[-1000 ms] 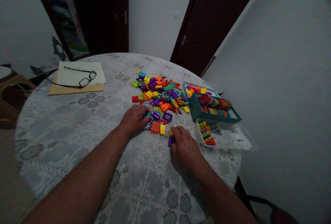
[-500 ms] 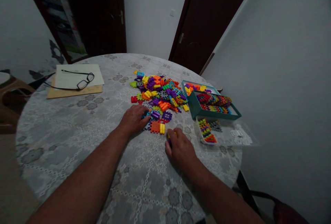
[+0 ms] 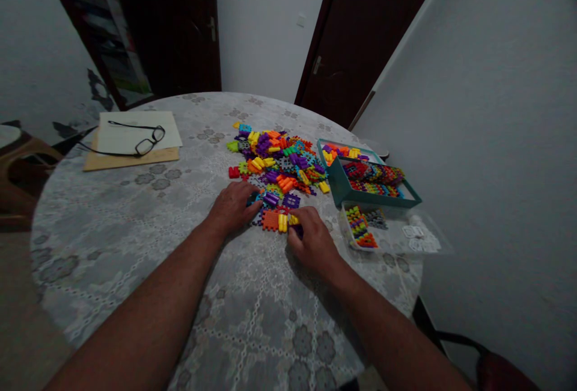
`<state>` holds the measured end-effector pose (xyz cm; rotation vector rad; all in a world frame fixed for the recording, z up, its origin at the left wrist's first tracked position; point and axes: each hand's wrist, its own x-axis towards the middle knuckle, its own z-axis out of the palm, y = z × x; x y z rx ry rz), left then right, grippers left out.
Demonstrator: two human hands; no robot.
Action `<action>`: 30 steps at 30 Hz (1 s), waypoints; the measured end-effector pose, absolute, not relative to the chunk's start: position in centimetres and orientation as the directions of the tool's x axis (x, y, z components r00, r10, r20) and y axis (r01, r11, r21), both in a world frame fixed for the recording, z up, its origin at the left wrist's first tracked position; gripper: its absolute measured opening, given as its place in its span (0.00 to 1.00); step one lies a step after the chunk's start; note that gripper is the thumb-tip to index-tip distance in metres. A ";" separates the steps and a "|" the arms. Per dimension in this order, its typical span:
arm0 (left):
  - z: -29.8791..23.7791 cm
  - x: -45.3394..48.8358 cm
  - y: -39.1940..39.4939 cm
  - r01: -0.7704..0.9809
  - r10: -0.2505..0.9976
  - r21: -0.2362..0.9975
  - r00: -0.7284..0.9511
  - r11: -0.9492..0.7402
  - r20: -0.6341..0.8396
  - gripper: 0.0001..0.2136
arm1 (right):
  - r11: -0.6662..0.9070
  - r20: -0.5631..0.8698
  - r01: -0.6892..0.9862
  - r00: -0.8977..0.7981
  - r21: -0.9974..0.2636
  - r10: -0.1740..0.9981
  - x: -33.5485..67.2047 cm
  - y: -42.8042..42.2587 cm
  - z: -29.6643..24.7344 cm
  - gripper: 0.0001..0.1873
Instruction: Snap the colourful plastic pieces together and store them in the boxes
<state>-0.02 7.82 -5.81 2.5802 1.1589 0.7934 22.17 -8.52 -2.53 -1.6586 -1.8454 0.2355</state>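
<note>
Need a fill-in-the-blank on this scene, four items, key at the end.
1. The glasses lying on the paper have a frame coloured ____.
2. Between the orange square piece and the right hand lies a piece coloured ____.
3. In the picture, the clear tub stands to the ____ of the right hand.
4. Of the red piece and the clear tub, the left hand is nearer to the ____.

Missing words: black; yellow; right; red piece.
</note>
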 end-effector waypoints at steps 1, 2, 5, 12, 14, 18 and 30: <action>-5.8 0.0 7.8 0.637 0.745 0.388 0.543 -0.666 0.387 0.15 | 0.192 0.314 0.837 -0.025 -0.512 0.949 21.8 -8.3 -2.5 0.25; -5.8 0.0 7.8 0.642 0.749 0.388 0.539 -0.662 0.386 0.15 | 0.189 0.289 0.847 -0.044 -0.496 0.956 21.5 -8.2 -2.6 0.26; -5.8 0.1 7.7 0.644 0.751 0.388 0.533 -0.659 0.389 0.15 | 0.167 0.228 0.874 -0.066 -0.457 0.971 21.0 -8.0 -2.8 0.27; -5.4 0.1 7.6 0.642 0.754 0.397 0.539 -0.657 0.376 0.14 | 0.086 0.168 0.870 -0.004 -0.485 0.986 21.2 -7.1 -2.9 0.24; -5.3 0.1 7.5 0.638 0.751 0.398 0.541 -0.659 0.378 0.14 | 0.100 0.157 0.861 -0.023 -0.500 0.987 21.3 -6.6 -2.8 0.26; -5.3 0.1 7.6 0.637 0.750 0.396 0.543 -0.661 0.379 0.15 | 0.154 0.172 0.848 -0.075 -0.507 0.982 21.6 -6.4 -3.0 0.23; -5.3 -0.2 7.6 0.629 0.751 0.410 0.541 -0.660 0.378 0.16 | -0.346 -0.331 -0.099 -0.144 -0.933 0.933 23.4 -7.3 2.2 0.29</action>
